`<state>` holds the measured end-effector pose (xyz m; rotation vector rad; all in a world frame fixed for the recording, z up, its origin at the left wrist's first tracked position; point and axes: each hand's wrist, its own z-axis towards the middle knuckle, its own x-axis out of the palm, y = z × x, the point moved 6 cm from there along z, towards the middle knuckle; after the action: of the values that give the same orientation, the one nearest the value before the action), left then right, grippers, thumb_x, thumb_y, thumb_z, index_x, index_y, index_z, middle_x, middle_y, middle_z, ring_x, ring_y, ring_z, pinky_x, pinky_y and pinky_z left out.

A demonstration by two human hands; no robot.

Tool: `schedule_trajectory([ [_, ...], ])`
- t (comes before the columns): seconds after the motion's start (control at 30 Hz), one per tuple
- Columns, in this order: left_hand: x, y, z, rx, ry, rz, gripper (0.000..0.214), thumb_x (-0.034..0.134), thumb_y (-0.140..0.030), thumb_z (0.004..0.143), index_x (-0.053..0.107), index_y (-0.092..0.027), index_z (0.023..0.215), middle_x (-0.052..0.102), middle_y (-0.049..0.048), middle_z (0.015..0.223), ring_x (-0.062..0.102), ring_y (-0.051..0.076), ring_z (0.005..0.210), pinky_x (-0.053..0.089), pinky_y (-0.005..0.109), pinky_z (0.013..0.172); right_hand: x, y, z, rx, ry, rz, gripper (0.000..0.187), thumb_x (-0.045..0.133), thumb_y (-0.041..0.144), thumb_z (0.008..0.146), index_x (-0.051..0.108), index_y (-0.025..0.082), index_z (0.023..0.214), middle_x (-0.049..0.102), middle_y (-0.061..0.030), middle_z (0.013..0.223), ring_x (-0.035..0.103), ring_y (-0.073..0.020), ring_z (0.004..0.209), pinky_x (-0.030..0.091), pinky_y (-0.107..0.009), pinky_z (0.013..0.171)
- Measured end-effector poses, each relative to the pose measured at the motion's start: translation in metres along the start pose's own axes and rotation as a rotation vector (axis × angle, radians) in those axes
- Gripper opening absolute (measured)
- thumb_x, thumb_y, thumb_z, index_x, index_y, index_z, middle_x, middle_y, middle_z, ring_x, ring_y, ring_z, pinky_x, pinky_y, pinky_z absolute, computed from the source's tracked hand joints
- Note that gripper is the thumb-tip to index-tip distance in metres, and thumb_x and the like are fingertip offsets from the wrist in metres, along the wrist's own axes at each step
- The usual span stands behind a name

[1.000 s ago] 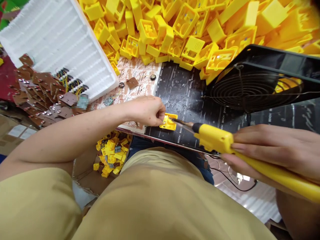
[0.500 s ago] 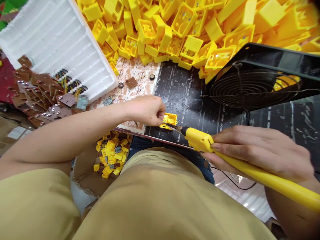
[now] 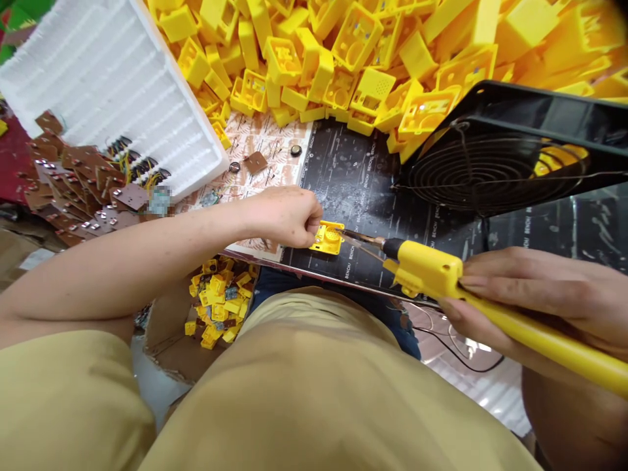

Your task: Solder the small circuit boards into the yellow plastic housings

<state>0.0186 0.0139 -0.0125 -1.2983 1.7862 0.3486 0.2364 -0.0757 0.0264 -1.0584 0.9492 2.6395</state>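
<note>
My right hand (image 3: 534, 291) is wrapped round the long handle of a yellow soldering iron (image 3: 426, 265). A thin wire guide runs below its metal shaft, and the tip points left at the right edge of a small yellow plastic case (image 3: 333, 239). The case lies open side up on the black bench mat, showing a round speaker grille inside. My left hand (image 3: 293, 216) is closed at the case's left end, fingers curled down on it. The fingertips, and anything small pinched in them, are hidden behind the hand.
Many yellow cases (image 3: 363, 39) are heaped along the back. A black fan (image 3: 471, 170) stands at right. At left are a white foam tray (image 3: 122, 78) and brown circuit boards (image 3: 78, 170). Below the bench edge, a cardboard box (image 3: 169, 333) holds more yellow cases.
The soldering iron has drawn back to the right and slightly up, its tip moving from the case's middle to its right edge. My left hand stays almost still at the case.
</note>
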Motion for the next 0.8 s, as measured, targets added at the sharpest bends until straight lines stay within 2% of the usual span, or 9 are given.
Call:
schedule_trajectory([
  [0.13, -0.001, -0.002, -0.001, 0.006, -0.011, 0.027, 0.007, 0.064, -0.023, 0.071, 0.071, -0.021, 0.072, 0.068, -0.0002, 0.067, 0.057, 0.014, 0.061, 0.033, 0.025, 0.057, 0.002, 0.009, 0.007, 0.087, -0.016, 0.001, 0.022, 0.07, 0.021, 0.09, 0.063, 0.023, 0.11, 0.071, -0.0009, 0.081, 0.069, -0.0108, 0.067, 0.058, -0.02, 0.058],
  [0.27, -0.002, -0.005, -0.003, 0.009, 0.0, 0.018, 0.007, 0.063, -0.022, 0.072, 0.07, -0.02, 0.073, 0.068, 0.0001, 0.068, 0.057, 0.014, 0.062, 0.033, 0.026, 0.057, 0.009, 0.022, 0.016, 0.023, 0.021, -0.026, 0.039, 0.077, 0.008, 0.08, 0.063, 0.02, 0.114, 0.072, 0.0005, 0.081, 0.07, -0.0123, 0.071, 0.06, -0.022, 0.065],
  [0.47, -0.001, -0.004, -0.004, -0.008, -0.008, 0.048, 0.012, 0.062, -0.025, 0.072, 0.072, -0.021, 0.076, 0.068, 0.0003, 0.067, 0.056, 0.015, 0.062, 0.031, 0.027, 0.057, 0.014, 0.029, 0.027, -0.107, 0.07, -0.018, 0.035, 0.077, 0.008, 0.08, 0.062, 0.015, 0.111, 0.074, -0.0033, 0.086, 0.071, -0.0139, 0.074, 0.061, -0.026, 0.072],
  [0.53, -0.001, -0.003, -0.004, -0.004, -0.018, 0.059, 0.013, 0.061, -0.025, 0.072, 0.073, -0.022, 0.077, 0.068, 0.0006, 0.068, 0.056, 0.016, 0.063, 0.031, 0.027, 0.057, 0.01, 0.028, 0.025, -0.058, 0.074, -0.027, 0.035, 0.077, 0.008, 0.08, 0.063, 0.016, 0.111, 0.074, -0.0039, 0.087, 0.071, -0.0142, 0.075, 0.061, -0.027, 0.073],
  [0.63, -0.001, -0.003, -0.004, 0.009, -0.017, 0.068, 0.014, 0.06, -0.026, 0.072, 0.072, -0.022, 0.077, 0.068, 0.0002, 0.069, 0.057, 0.016, 0.063, 0.03, 0.027, 0.057, 0.0, 0.019, 0.015, 0.076, 0.003, -0.03, 0.038, 0.078, 0.012, 0.08, 0.066, 0.022, 0.114, 0.073, -0.0023, 0.086, 0.071, -0.0148, 0.074, 0.061, -0.026, 0.068],
  [0.73, -0.001, -0.004, -0.004, 0.022, -0.009, 0.079, 0.014, 0.06, -0.026, 0.072, 0.073, -0.023, 0.078, 0.068, -0.0002, 0.069, 0.057, 0.016, 0.063, 0.031, 0.028, 0.057, -0.006, 0.01, 0.006, 0.072, -0.065, -0.01, 0.047, 0.075, 0.015, 0.083, 0.063, 0.027, 0.127, 0.071, -0.0012, 0.08, 0.07, -0.0156, 0.067, 0.059, -0.025, 0.059],
  [0.8, -0.001, -0.005, -0.004, 0.016, -0.006, 0.081, 0.014, 0.06, -0.025, 0.072, 0.073, -0.023, 0.079, 0.069, -0.0001, 0.069, 0.058, 0.017, 0.063, 0.032, 0.028, 0.058, -0.006, 0.007, 0.004, 0.04, -0.057, 0.004, 0.056, 0.074, 0.017, 0.084, 0.058, 0.029, 0.136, 0.072, -0.0005, 0.079, 0.071, -0.0159, 0.065, 0.059, -0.024, 0.055],
])
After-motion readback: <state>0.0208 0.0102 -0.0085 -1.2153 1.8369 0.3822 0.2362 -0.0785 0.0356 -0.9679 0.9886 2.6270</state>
